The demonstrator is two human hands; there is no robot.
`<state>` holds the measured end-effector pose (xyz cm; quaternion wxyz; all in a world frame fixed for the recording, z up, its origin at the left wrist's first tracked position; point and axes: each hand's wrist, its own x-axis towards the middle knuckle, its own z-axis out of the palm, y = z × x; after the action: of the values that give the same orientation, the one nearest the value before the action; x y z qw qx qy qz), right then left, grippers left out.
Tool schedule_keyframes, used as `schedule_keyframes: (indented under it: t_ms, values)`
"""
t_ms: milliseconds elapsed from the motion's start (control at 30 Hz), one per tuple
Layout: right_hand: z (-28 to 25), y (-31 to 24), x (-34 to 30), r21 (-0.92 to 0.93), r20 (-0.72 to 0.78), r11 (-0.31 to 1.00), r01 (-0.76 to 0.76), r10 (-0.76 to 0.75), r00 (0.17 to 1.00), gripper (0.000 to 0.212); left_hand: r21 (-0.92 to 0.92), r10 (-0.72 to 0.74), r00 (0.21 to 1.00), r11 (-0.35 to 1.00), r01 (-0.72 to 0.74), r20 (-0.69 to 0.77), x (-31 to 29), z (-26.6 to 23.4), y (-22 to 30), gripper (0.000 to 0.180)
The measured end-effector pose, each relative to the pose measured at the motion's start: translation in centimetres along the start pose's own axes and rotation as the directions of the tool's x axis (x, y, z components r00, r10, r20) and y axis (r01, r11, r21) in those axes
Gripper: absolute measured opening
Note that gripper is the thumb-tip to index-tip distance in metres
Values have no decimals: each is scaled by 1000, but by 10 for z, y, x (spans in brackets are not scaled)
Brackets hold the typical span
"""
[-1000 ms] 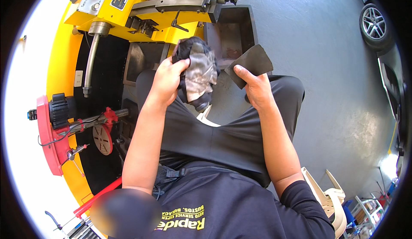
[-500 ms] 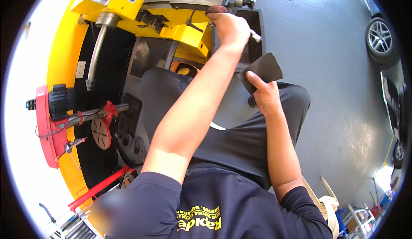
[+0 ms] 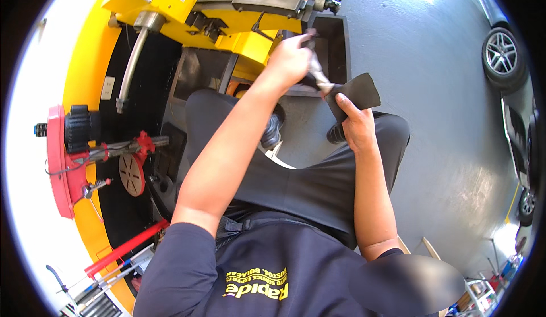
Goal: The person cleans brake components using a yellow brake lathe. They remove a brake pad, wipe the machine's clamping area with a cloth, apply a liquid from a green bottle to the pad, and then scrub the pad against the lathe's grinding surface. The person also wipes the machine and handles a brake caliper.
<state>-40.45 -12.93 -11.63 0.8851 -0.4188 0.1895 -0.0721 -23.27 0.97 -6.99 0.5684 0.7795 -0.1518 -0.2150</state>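
Note:
Sandpaper-like and dark, a stiff flat sheet (image 3: 362,91) with a slightly ragged edge is pinched in my right hand (image 3: 358,126), thumb on top, over my right knee. My left hand (image 3: 289,61) is closed around a slim pale tool (image 3: 317,69), blurred by motion, whose exact kind I cannot make out. Its pale end slants down toward the near left corner of the sheet; whether they touch is unclear. The other end, by my fingers, looks dark. Beyond my left hand is a dark open tray (image 3: 335,38).
A yellow lathe-like machine (image 3: 250,24) stands ahead at left, with a metal bar (image 3: 132,69) projecting from it. A red machine part (image 3: 60,163) is far left. At right, a car wheel (image 3: 500,52) stands on the grey floor (image 3: 421,89). My shoe (image 3: 272,130) shows between my knees.
My left hand has come back toward me from the machine's edge, bringing the pale tool close to the sheet. My right hand and the sheet have barely shifted.

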Motion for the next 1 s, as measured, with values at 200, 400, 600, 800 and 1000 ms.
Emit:
schedule_keyframes:
  t_ms: [200, 400, 600, 800, 1000]
  values:
    - [-1, -5, 1, 22, -23, 999, 30, -29, 999, 24, 3, -55, 948, 998, 59, -313, -19, -14, -22, 36]
    - [15, -3, 1, -13, 21, 1000, 25, -24, 999, 35, 383, 232, 799, 924, -3, -555, 45, 31, -22, 72]
    - [20, -5, -3, -23, 6, 1000, -6, 6, 1000, 34, 658, 286, 734, 700, 279, -616, 83, 69, -29, 77]
    - [3, -14, -6, -72, -18, 997, -24, 22, 1000, 38, 632, 168, 857, 746, 212, -486, 69, 82, -11, 91]
    - [0, -25, 4, 46, -120, 999, 26, -20, 993, 16, 668, 226, 895, 737, 101, -385, 40, 73, 0, 79]
